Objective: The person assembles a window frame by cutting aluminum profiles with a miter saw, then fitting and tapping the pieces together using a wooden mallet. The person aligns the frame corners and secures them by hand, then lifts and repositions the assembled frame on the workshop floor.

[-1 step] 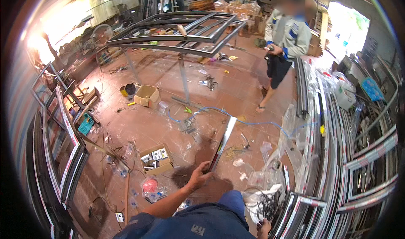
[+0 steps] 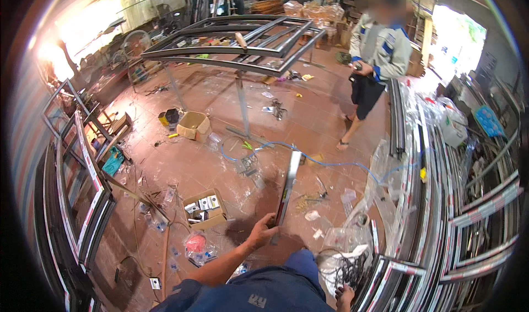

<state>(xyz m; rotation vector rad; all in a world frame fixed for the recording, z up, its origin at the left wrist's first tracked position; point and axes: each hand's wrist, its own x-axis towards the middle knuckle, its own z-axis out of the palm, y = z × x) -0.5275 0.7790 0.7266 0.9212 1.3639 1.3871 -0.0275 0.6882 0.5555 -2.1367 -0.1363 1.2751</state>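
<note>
That strip (image 2: pixel 287 188) we've got in our left hand (image 2: pixel 263 234) is metal for sure, smooth and shiny, with a bright glare along its top end. The floor (image 2: pixel 319 119) is reddish-brown tile, kind of semi-gloss with a dusty look. Scattered on it we see matt brown cardboard boxes (image 2: pixel 194 126), crinkly clear plastic wrap (image 2: pixel 380 174) and a smooth blue hose (image 2: pixel 330 162). The big frame (image 2: pixel 237 42) near the far edge of the floor looks like dark painted metal with a satin sheen. The curved profiles (image 2: pixel 435 202) along the right edge are glossy metal partly under clear film. Our trousers (image 2: pixel 264 292) are matt blue cloth.
</note>
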